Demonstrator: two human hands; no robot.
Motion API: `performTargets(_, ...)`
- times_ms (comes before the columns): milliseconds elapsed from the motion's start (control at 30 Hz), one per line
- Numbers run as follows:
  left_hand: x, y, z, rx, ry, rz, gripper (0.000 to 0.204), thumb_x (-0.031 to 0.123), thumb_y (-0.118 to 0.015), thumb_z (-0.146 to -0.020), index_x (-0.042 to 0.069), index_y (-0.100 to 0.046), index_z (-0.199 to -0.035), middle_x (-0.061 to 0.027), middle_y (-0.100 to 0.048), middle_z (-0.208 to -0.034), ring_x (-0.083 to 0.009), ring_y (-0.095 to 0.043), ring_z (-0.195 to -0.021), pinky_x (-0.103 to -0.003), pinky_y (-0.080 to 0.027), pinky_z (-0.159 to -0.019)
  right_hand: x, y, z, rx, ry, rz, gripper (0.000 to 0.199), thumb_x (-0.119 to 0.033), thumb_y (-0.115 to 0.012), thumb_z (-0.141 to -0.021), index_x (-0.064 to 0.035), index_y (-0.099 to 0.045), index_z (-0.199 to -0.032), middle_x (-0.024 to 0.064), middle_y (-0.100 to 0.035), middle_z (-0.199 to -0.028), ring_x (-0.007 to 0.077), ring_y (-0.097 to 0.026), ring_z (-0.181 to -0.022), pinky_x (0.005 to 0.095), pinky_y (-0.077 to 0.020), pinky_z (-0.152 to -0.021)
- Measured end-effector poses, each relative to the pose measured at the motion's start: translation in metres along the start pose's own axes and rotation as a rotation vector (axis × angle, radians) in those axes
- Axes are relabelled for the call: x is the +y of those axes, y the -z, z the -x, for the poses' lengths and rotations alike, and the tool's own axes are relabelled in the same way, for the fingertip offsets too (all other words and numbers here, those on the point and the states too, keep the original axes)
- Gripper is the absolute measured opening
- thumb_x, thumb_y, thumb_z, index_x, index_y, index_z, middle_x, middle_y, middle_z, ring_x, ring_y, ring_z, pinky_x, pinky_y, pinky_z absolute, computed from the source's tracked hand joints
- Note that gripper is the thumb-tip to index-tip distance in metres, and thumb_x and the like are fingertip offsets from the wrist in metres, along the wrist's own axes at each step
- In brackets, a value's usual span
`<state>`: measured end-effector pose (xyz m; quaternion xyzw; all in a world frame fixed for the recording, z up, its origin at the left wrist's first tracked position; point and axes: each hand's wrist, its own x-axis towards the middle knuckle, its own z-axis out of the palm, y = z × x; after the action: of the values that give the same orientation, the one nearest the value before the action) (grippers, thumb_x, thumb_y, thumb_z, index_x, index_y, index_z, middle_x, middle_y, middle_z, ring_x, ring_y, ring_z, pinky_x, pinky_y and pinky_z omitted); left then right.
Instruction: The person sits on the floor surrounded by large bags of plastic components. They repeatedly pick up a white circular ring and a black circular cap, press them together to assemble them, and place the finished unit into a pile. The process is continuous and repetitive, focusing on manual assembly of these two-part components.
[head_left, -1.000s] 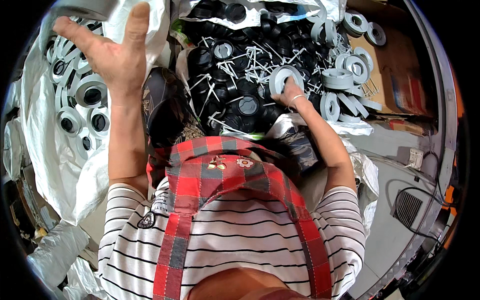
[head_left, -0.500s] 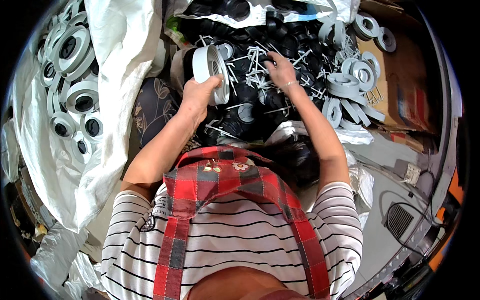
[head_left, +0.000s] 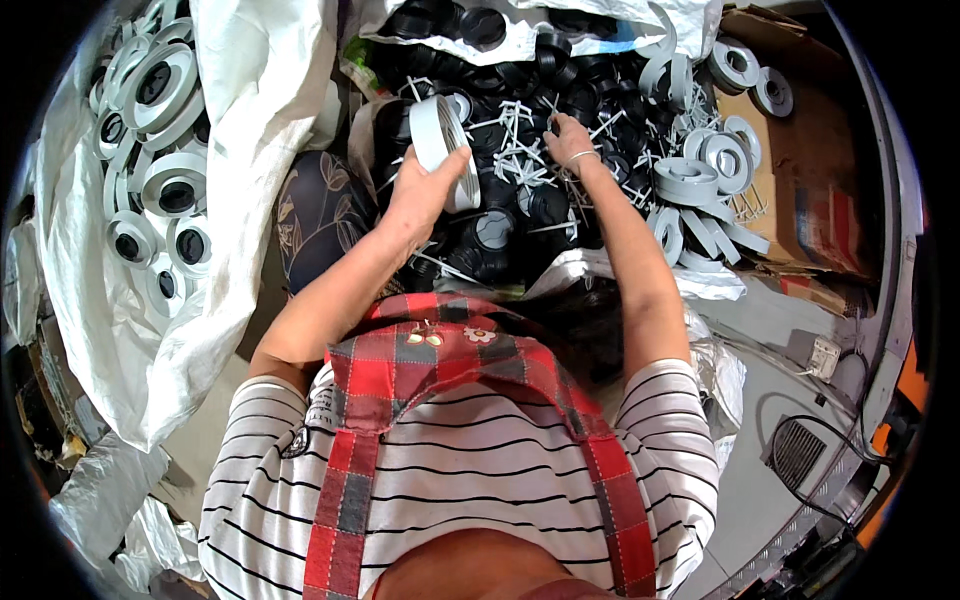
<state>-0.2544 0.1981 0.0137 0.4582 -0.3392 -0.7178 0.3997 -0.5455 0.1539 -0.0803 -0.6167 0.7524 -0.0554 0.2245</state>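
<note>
My left hand (head_left: pixel 424 196) grips a light grey plastic ring (head_left: pixel 430 134), thumb inside its ridged opening and fingers behind the outer wall. The ring stands on edge above the left part of a heap. Among the heap my right hand (head_left: pixel 572 143) reaches down with curled fingers; whatever they pinch is hidden. Around it lie black round plastic caps (head_left: pixel 492 228) and thin white stick-like pieces with cross-shaped ends (head_left: pixel 515 140). Both kinds are jumbled together between my two hands.
On the left a white woven sack (head_left: pixel 250 130) holds several grey rings with black centres (head_left: pixel 178 197). More grey rings (head_left: pixel 686 180) are piled to the right, beside an open cardboard box (head_left: pixel 825 210). A cable (head_left: pixel 790 485) loops over the grey floor at lower right.
My left hand has shifted slightly right with the ring, which has turned more edge-on. My right hand has moved a little right and down, its fingers lower in the heap.
</note>
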Motion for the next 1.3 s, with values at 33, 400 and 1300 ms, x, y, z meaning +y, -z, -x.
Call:
performTargets(33,-0.001,0.0,0.003,-0.013,-0.039,-0.003,0.024,0.021,-0.062,-0.087,0.004,-0.053,-0.102,-0.0029,-0.06,-0.085,-0.0124,-0.054,-0.081,-0.028,-0.043,-0.076,0.001,-0.006,-0.007,0.017,0.009,0.005,0.045,-0.02,-0.055,-0.083,-0.0006,-0.05,-0.123,0.0234,-0.05,-0.124,0.0356,-0.049,-0.114,0.0389,-0.0402,-0.096)
performTargets(400,0.003,0.014,0.007,-0.06,-0.136,-0.053,0.022,0.018,-0.061,-0.086,0.001,-0.055,-0.099,-0.0063,-0.061,-0.088,-0.0146,-0.058,-0.08,-0.032,-0.048,-0.073,-0.056,0.023,0.046,0.206,0.174,0.231,0.031,-0.02,-0.066,-0.068,-0.0059,-0.066,-0.095,0.0122,-0.06,-0.104,0.0317,-0.051,-0.101,0.0432,-0.0429,-0.083)
performTargets(1300,0.038,-0.003,0.058,-0.701,0.358,0.111,0.033,0.019,-0.056,-0.091,-0.001,-0.051,-0.117,-0.0087,-0.061,-0.106,-0.0158,-0.062,-0.093,-0.033,-0.052,-0.082,-0.127,0.121,0.205,0.032,0.992,0.171,0.079,-0.008,-0.078,-0.052,0.0004,-0.042,-0.121,0.017,-0.044,-0.117,0.0364,-0.042,-0.111,0.0389,-0.0407,-0.094)
